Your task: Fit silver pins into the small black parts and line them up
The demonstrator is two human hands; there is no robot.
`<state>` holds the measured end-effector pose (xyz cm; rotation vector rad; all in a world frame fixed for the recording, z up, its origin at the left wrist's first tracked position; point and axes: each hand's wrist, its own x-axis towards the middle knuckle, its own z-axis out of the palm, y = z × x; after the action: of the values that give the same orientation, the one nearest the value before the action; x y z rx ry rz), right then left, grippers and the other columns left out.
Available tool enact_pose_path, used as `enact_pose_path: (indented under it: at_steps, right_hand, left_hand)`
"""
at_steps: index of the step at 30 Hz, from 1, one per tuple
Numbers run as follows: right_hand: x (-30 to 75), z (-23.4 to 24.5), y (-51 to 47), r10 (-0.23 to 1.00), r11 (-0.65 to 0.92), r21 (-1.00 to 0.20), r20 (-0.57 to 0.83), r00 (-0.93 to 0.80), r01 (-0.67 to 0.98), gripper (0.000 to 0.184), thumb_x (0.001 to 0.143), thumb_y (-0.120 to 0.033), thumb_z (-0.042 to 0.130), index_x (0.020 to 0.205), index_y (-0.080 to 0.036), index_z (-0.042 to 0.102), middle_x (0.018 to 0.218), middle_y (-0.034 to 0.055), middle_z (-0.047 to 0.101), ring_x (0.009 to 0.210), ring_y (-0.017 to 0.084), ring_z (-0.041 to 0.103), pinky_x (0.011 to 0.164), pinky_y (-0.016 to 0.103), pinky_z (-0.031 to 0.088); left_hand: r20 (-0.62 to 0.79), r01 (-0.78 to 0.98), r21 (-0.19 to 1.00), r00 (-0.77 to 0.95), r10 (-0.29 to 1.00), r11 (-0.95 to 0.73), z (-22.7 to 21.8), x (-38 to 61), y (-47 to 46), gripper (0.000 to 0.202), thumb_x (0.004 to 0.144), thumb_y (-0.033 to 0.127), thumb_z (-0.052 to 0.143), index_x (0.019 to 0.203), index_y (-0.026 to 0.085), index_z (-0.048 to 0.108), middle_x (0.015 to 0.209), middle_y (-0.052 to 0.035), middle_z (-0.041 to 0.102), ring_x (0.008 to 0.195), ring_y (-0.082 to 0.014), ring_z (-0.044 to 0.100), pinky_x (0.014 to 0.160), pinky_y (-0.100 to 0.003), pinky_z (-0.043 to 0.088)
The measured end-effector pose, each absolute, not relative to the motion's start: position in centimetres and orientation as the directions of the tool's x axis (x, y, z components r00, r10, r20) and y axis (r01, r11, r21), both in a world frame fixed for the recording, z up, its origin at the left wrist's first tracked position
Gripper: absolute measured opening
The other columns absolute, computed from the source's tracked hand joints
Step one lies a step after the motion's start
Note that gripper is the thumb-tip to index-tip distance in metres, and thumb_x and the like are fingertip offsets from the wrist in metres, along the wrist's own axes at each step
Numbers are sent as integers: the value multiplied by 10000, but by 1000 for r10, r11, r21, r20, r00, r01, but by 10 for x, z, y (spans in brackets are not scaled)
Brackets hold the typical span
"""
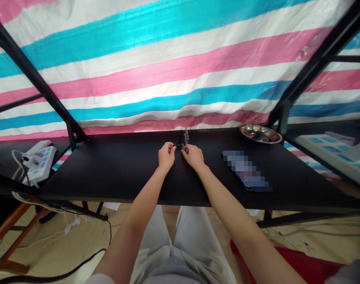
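Observation:
Over the middle of the black table, my left hand pinches a thin dark cord-like piece between thumb and fingertips. That piece stretches across to my right hand, whose thumb and fingers are also closed together at its other end. Just beyond my right fingertips lies a line of small clear beads; whether they are joined to the dark piece I cannot tell. Farther back is a short row of tiny pale bits. My fingers hide what exactly sits in the right pinch.
A shiny round metal dish stands at the table's back right. Nearer lies a blurred-out flat blue object. White power strips are at the left, and a pale panel with blue squares at the right. Striped sheeting hangs behind.

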<state>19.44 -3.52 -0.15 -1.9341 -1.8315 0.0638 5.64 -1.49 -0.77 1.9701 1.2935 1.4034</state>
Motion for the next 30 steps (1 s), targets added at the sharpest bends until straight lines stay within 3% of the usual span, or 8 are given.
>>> enact_pose_path:
  at_steps: [8, 20, 30]
  right_hand:
    - [191, 1, -38, 949, 53, -359, 307, 65, 932, 142, 818, -275, 477, 819, -187, 589, 770, 43, 625, 762, 180, 534, 644, 275, 330]
    - [187, 7, -41, 959, 91, -281, 283, -8, 955, 129, 820, -246, 453, 810, -183, 566, 827, 68, 633, 787, 190, 537, 645, 279, 320]
    - [185, 4, -41, 956, 113, -302, 294, -20, 947, 151, 819, -287, 448, 759, -187, 544, 759, 54, 624, 727, 174, 544, 616, 267, 303]
  left_hand:
    - [508, 488, 740, 47, 860, -463, -6, 56, -16, 95, 817, 223, 506, 890, 178, 547, 831, -22, 613, 623, -93, 543, 693, -243, 440]
    - [589, 453, 713, 26, 808, -535, -1, 58, -22, 176, 842, 236, 454, 981, 172, 540, 853, -47, 601, 672, -105, 539, 706, -248, 459]
    - [641, 470, 600, 202, 740, -648, 0, 56, -28, 261, 860, 242, 419, 1037, 174, 597, 855, -55, 616, 725, -125, 547, 751, -279, 467]
